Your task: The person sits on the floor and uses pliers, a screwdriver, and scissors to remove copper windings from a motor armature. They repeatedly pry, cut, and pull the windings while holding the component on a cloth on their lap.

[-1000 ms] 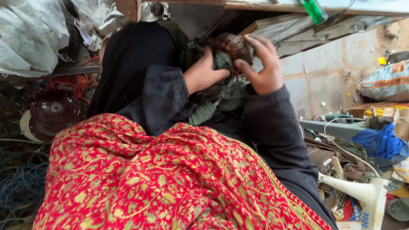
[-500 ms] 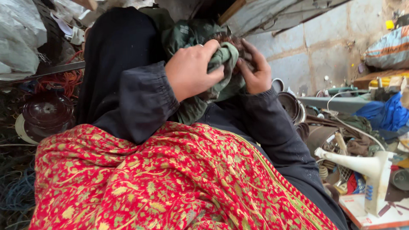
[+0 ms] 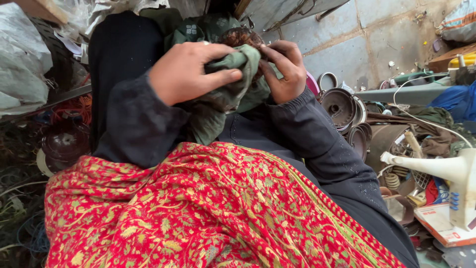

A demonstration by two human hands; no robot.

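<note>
My left hand (image 3: 191, 72) grips a bunched green cloth (image 3: 233, 84), thumb over the fold. My right hand (image 3: 282, 69) pinches the same cloth from the other side, fingers curled against a brown round object (image 3: 240, 35) that the cloth partly wraps. Both hands are close together, just above my lap. Dark sleeves cover both forearms. A red shawl (image 3: 198, 213) with a green and gold flower pattern lies over my lap below the hands. Most of the brown object is hidden by cloth and fingers.
Round metal rings and drum-like parts (image 3: 344, 106) lie on the concrete floor at the right. A white plastic stand (image 3: 448, 173) sits at the right edge. Tangled wires and a dark spool (image 3: 64, 141) are at the left, with plastic sheeting (image 3: 22, 64) above.
My hands have drawn closer and lower toward my lap. The green cloth now covers more of the brown object. My right hand went from cupping it to pinching the cloth.
</note>
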